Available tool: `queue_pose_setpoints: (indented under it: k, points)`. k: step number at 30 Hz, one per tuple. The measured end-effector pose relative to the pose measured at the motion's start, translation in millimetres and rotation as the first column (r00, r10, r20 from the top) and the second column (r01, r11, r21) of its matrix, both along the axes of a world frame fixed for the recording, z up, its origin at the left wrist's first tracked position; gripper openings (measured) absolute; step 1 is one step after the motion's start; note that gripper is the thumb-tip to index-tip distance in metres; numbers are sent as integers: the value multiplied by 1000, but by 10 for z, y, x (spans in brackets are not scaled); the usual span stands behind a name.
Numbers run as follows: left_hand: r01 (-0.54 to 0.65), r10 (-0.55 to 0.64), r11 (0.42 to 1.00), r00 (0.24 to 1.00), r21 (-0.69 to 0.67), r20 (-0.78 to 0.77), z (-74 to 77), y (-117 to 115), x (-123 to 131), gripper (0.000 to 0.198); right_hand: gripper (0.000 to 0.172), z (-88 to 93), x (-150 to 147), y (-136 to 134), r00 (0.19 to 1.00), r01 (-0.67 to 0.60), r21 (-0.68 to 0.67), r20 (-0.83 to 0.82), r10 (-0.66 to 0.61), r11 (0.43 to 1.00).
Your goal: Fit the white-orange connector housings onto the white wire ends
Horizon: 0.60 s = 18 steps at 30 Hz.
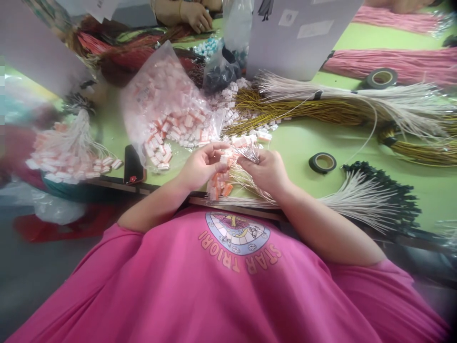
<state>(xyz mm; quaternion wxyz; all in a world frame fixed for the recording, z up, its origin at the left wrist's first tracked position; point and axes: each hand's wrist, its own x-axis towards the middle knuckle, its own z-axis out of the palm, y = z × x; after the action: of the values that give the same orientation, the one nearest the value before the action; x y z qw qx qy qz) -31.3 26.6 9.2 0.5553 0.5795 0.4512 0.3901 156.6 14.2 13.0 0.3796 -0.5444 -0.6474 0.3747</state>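
Far left side: one fan of white wires with orange-and-white ends (76,138), too many to count. Just right of it, one phone (133,162) at the table's near edge. Next, one large clear bag (166,95) of orange-and-white connectors, uncounted, some spilling from its near side. Beyond it, a co-worker's hand (198,18) rests at the far side.

Your left hand (203,166), near centre: thumb and fingers pinching one connector (224,159). Below hangs a cluster (219,185) of more connectors; count unclear. One dark bag (219,74) sits farther back. Your right hand (267,172) has its fingers closed round a bunch of wires (252,153), metal tips facing your left hand; number not readable.

To the right: two yellow bundles (303,112), one white bundle (357,99) partly over them. Two tape rolls, one nearer (312,163), one farther (382,85). Near right, one black-ended bundle (360,200). Far right, two pink bundles (396,65), one behind the other, on the green table (293,145).
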Motion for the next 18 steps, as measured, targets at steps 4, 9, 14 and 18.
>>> queue_pose_setpoints:
  k: [4, 9, 14, 18]
  points:
    - [7, -6, 1000, 996, 11, -86, 9, -11, 18, 28, 28, -17, 2, -2, 1000, -7, -2, 3, 7, 1000]
    - [1, 13, 996, 988, 92, -152, -2, -28, 74, 22, 28, -66, -7, -10, 999, -35, 1, 17, 35, 999]
    - [48, -2, 977, 976, 206, -217, -38, -33, 93, 18, 26, -93, -10, -10, 997, -73, -35, 12, 73, 997]
    - [76, -3, 968, 957, 241, -288, -4, -39, 73, 18, 24, -88, -5, 16, 996, -90, -85, -25, 88, 992]
